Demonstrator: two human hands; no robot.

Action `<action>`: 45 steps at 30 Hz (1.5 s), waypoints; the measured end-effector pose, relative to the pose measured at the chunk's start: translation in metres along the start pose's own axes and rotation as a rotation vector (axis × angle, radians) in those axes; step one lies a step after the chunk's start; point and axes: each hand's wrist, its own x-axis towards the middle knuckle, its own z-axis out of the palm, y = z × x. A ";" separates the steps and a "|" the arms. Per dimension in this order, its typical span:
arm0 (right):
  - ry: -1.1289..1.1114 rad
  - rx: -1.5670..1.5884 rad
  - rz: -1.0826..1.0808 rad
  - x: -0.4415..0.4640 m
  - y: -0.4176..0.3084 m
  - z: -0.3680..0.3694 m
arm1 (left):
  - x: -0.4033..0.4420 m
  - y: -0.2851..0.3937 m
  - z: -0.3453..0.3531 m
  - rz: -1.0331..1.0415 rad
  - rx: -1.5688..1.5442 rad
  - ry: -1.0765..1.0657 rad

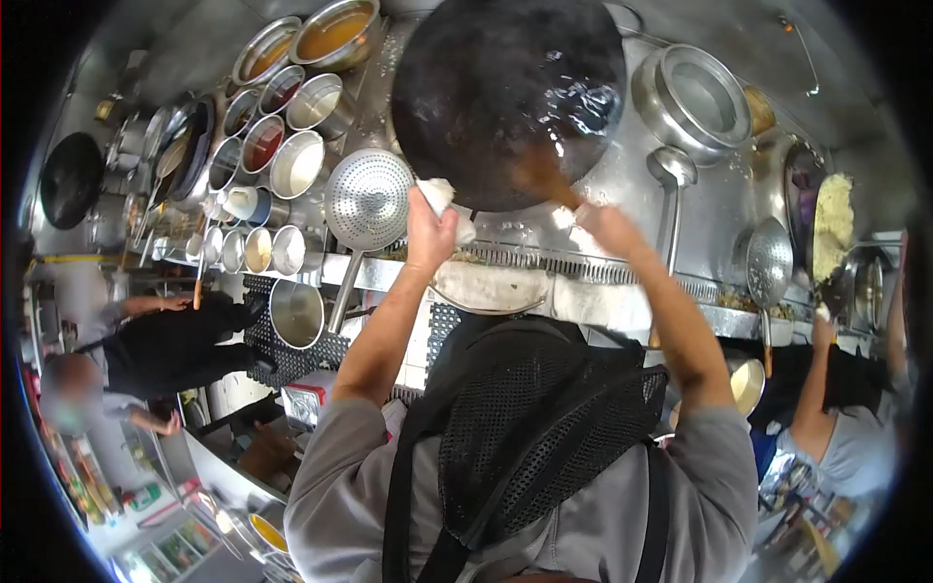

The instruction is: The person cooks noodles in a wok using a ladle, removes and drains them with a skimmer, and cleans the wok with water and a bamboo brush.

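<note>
A large black wok sits on the steel range in front of me, dark and wet, with bright glints of water on its right side. My left hand is closed around a folded white cloth at the wok's near left rim; the rim under the cloth is hidden. In my right hand is a brown brush, smeared by motion, whose head reaches into the wok over the near right rim. A perforated strainer ladle lies just left of my left hand, its handle pointing toward me.
Several steel pots of sauces and seasonings stand at left, below bowls of orange liquid. At right are stacked steel pots, a ladle and a skimmer. Co-workers stand at far left and far right.
</note>
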 end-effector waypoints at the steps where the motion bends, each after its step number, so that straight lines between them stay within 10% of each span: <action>1: 0.293 -0.282 0.027 0.011 0.034 -0.011 | -0.001 -0.010 0.001 -0.071 -0.094 0.004; 6: 0.878 -0.052 -0.002 -0.023 -0.014 -0.082 | 0.012 -0.044 0.015 -0.401 -0.270 -0.034; 11: 1.149 -0.185 -0.002 -0.103 -0.028 0.035 | 0.012 -0.060 0.030 -0.722 -0.560 -0.007; 13: 0.982 -0.216 0.162 -0.132 0.008 0.113 | 0.008 -0.058 0.030 -0.747 -0.699 -0.053; 14: 0.407 0.097 0.556 -0.149 0.032 0.131 | 0.005 -0.058 0.032 -0.820 -0.872 -0.074; 19: 0.861 -0.136 0.237 -0.165 -0.005 0.107 | 0.020 -0.049 0.032 -1.268 -1.318 -0.316; 22: 0.883 -0.039 0.308 -0.160 0.006 0.130 | 0.019 -0.036 0.034 -1.023 -0.990 -0.332; 23: 0.467 0.050 0.536 -0.162 0.043 0.143 | 0.014 -0.032 0.035 -0.990 -0.883 -0.285; 27: 0.794 0.102 0.183 -0.161 0.019 0.105 | -0.005 0.021 0.013 -0.811 -0.470 -0.112; 30: 0.595 0.464 0.382 -0.141 0.004 0.070 | -0.047 -0.051 0.025 -0.554 -0.425 -0.166; 36: 0.581 1.040 -0.124 -0.039 -0.083 0.014 | -0.101 -0.069 0.025 0.000 0.199 -0.188; 37: 0.523 0.969 -0.289 -0.005 -0.087 0.042 | -0.098 -0.051 0.024 -0.208 0.243 -0.390; 41: 0.225 0.182 -0.384 0.021 -0.079 0.090 | -0.076 -0.032 0.031 -0.082 0.032 -0.024; 43: -0.075 -0.076 -0.003 0.037 0.002 0.041 | -0.072 -0.048 0.026 -0.212 -0.095 -0.044; 45: 0.182 -0.332 0.117 0.032 0.004 -0.069 | -0.044 -0.061 0.023 -0.251 -0.172 -0.069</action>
